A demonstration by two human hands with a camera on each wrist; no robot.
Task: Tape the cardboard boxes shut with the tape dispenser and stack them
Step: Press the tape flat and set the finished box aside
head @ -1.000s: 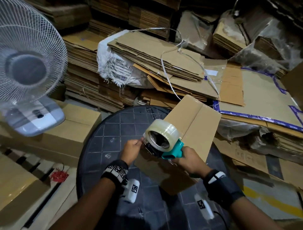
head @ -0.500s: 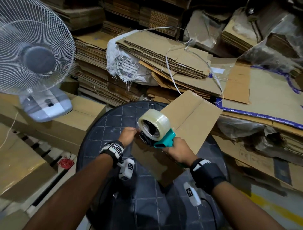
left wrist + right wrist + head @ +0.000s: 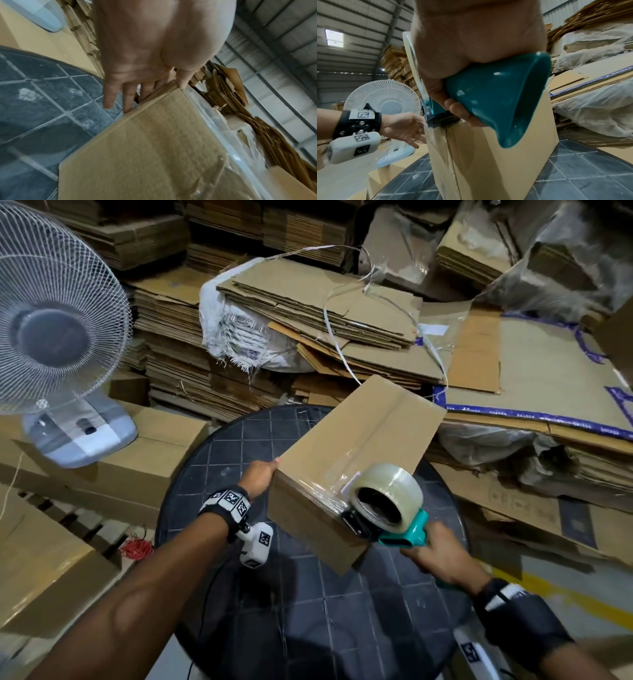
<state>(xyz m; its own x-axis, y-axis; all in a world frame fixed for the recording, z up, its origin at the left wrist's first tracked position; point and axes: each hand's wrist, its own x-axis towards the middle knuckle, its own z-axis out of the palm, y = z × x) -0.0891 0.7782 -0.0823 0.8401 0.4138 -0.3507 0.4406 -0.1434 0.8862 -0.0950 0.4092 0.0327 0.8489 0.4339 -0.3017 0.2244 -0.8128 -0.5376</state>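
Centre frame, your left hand point(image 3: 259, 478) braces the cardboard box point(image 3: 356, 446) with straight fingers so your right hand point(image 3: 442, 559), fist wrapped round the tape dispenser point(image 3: 387, 508), can run tape over the near edge

I've drawn the tape dispenser point(image 3: 390, 508) in my right hand point(image 3: 445, 559) back to the near top edge of the box point(image 3: 359, 440), leaving clear tape along the seam. My left hand point(image 3: 258, 479) has shifted from the dispenser to the box's left corner.
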